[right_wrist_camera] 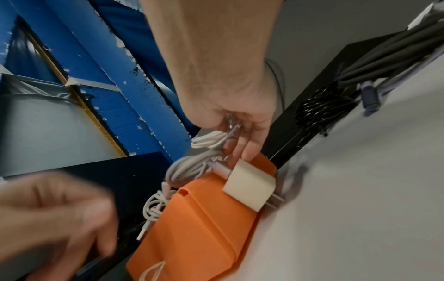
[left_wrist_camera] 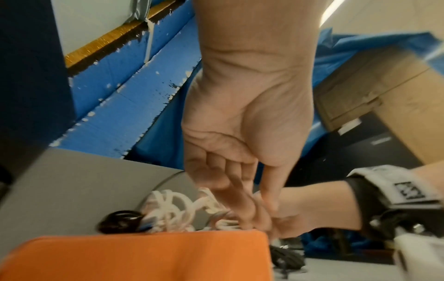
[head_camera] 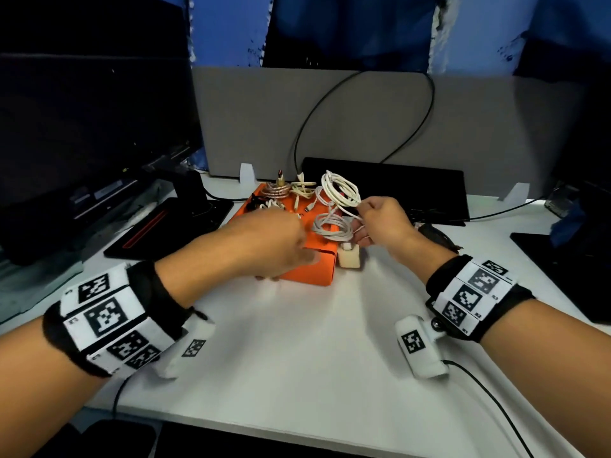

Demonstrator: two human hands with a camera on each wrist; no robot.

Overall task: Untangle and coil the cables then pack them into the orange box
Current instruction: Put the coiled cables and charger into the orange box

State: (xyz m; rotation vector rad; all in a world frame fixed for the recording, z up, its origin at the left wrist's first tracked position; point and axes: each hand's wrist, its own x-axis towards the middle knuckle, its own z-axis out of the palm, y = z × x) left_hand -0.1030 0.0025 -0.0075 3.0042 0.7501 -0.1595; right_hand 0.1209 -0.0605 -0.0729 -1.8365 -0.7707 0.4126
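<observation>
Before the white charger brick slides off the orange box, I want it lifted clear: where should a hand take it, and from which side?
Grip the white charger brick across its two broad flat faces, coming from above on the table side. It leans against the orange box edge, prongs toward the table, and its cable end points up toward the right hand, so both ends are obstructed.

The left hand is blurred, and much of the orange box is hidden under it.
</observation>
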